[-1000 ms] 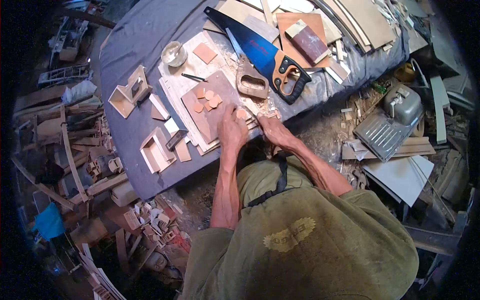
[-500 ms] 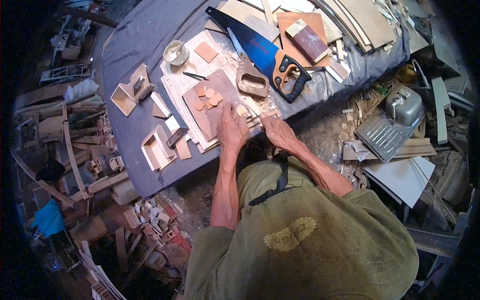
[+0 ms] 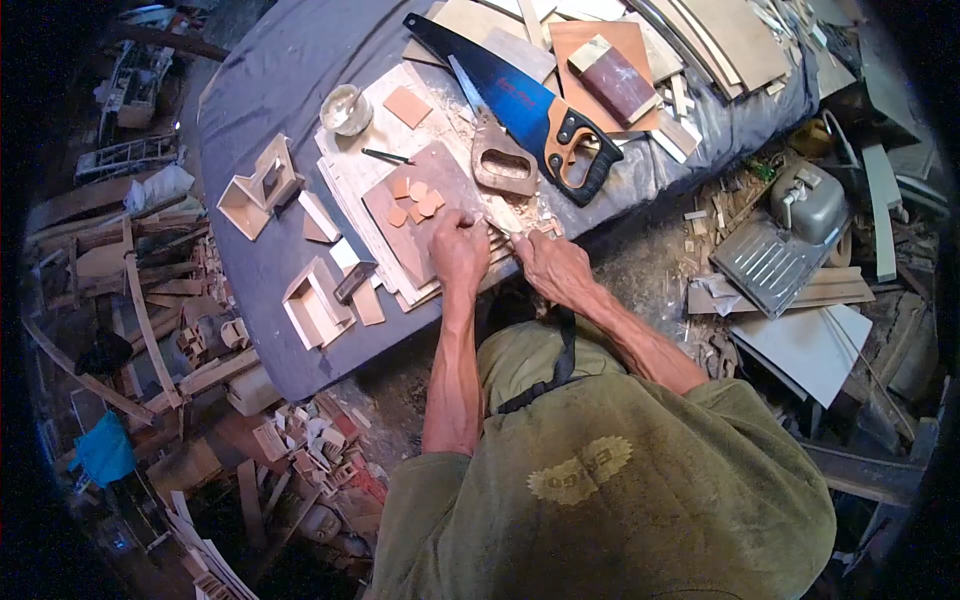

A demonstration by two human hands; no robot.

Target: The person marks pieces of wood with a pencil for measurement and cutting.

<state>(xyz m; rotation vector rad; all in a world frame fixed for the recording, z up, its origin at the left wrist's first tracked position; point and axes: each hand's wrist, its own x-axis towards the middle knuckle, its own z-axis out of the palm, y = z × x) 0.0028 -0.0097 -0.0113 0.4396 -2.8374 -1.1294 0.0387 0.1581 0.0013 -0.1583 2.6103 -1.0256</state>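
My left hand (image 3: 461, 250) is closed at the near edge of the stacked boards (image 3: 410, 290), its fingertips pinching a small wooden piece that is mostly hidden now. Close by on the right, my right hand (image 3: 553, 265) is curled around a slim object; its kind cannot be made out. Several small tan wooden pieces (image 3: 420, 200) with cut corners lie on a brown board (image 3: 400, 235) just beyond my left hand. Wood shavings (image 3: 530, 213) are scattered beyond my right hand. A small handsaw (image 3: 500, 165) and a larger blue-bladed handsaw (image 3: 535, 105) rest farther up the table.
A jar (image 3: 346, 110), a pencil (image 3: 387, 157) and a square tan tile (image 3: 408, 106) lie on the boards. Small open wooden boxes (image 3: 318, 303) stand at the left. A sanding block (image 3: 613, 80) sits among offcuts. On the right below the table is a metal sink (image 3: 770, 260).
Both hands have shifted slightly. The small wooden piece that showed at my left fingertips is now mostly covered. The right hand's fingers have turned a little at the boards' edge.
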